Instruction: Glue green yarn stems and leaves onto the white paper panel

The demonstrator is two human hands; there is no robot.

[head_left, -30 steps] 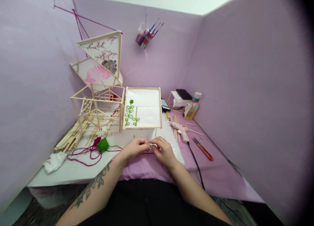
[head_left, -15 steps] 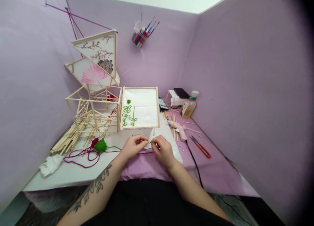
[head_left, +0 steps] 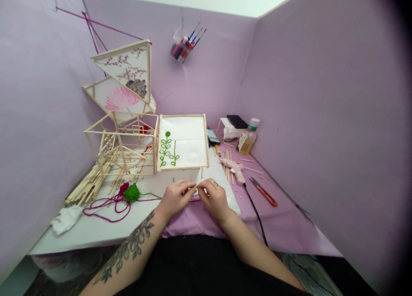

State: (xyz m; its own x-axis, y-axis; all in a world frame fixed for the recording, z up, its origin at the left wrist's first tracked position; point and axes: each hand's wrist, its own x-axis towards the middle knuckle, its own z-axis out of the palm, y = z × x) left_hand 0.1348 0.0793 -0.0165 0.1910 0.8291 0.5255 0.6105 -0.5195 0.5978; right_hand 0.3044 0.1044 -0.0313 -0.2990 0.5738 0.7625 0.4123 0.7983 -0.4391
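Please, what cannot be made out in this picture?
Head view:
Green strand: shape too small, partly covered by left hand and right hand.
Maroon yarn: middle hidden behind left hand.
Phone screen: content blurred by mosaic.
Bottle label: print too small.
Left forearm: cut by bottom edge.

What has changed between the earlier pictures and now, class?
The left forearm has rolled, showing more of its tattoo, and the camera view swung slightly right. Nothing was visibly let go: left hand and right hand still pinch a small green piece. The framed panel, glue gun and snips stayed put.
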